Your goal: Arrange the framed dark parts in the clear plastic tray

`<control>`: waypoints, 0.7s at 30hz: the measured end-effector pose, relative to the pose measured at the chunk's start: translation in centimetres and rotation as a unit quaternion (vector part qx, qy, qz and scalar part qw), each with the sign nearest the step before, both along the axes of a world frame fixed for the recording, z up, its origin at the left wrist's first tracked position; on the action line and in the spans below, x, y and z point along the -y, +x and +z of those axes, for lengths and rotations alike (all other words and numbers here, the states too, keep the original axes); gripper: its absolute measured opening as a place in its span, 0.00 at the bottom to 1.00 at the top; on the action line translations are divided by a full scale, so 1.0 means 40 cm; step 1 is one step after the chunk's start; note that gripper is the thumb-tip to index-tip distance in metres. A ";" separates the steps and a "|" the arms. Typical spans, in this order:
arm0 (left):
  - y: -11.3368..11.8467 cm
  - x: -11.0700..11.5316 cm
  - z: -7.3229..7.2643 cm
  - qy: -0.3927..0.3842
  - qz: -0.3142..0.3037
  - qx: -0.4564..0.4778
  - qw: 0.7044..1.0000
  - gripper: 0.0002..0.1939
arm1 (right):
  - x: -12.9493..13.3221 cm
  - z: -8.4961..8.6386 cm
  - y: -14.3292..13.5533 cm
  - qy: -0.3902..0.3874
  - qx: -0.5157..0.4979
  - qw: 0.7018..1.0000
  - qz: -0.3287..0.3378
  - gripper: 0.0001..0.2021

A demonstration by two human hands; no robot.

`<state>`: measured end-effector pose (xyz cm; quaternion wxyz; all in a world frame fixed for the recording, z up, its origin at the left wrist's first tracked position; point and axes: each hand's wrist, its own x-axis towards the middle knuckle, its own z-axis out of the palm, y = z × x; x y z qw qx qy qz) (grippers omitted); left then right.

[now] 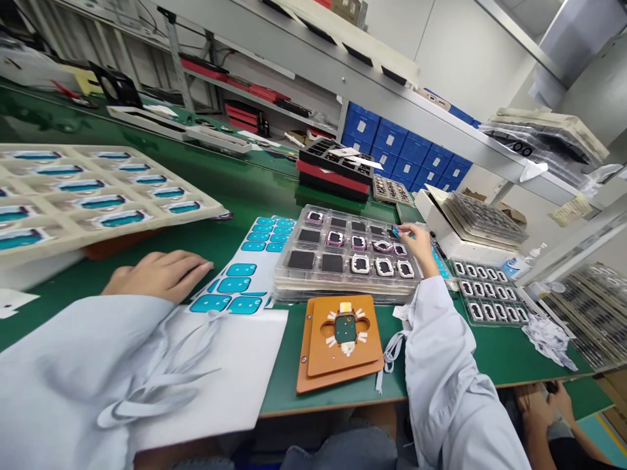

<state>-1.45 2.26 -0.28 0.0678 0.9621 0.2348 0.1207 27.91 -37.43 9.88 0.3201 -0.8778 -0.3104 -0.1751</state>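
At the near edge of the green bench (255, 196) our sleeves frame an orange jig (340, 343) with a dark part seated in its middle, untouched by either hand. Just beyond it on the left, our left hand (159, 274) lies flat and open, palm down, its fingertips touching the sticker sheet (252, 271) of blue labels and gripping nothing. Farther right, our right hand (416, 243) reaches over the far right corner of the clear tray (343, 251), fingers pinched on something small and blue; we cannot tell what it is. The tray holds dark squares on its left and white-framed parts on its right. We judge the step in hand to be a pick at the tray, and the next move calls for a steady carry back to the jig. Beyond lie a red-and-black tray stack (336, 170) and blue bins (406, 153).
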 end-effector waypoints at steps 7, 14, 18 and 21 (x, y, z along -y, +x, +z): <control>-0.013 0.033 0.045 -0.019 0.009 -0.068 0.997 0.30 | -0.010 0.084 -0.098 -0.079 0.065 0.995 -0.009 0.18; -0.012 0.040 0.051 -0.016 0.017 -0.079 0.997 0.27 | -0.026 0.096 -0.171 -0.213 0.019 0.977 0.023 0.06; -0.020 0.069 0.083 -0.042 0.025 -0.092 0.995 0.27 | -0.067 0.086 -0.202 -0.229 0.021 0.971 0.059 0.02; -0.024 0.086 0.098 -0.045 0.026 -0.085 0.995 0.26 | -0.102 0.079 -0.234 -0.208 0.060 0.974 0.058 0.08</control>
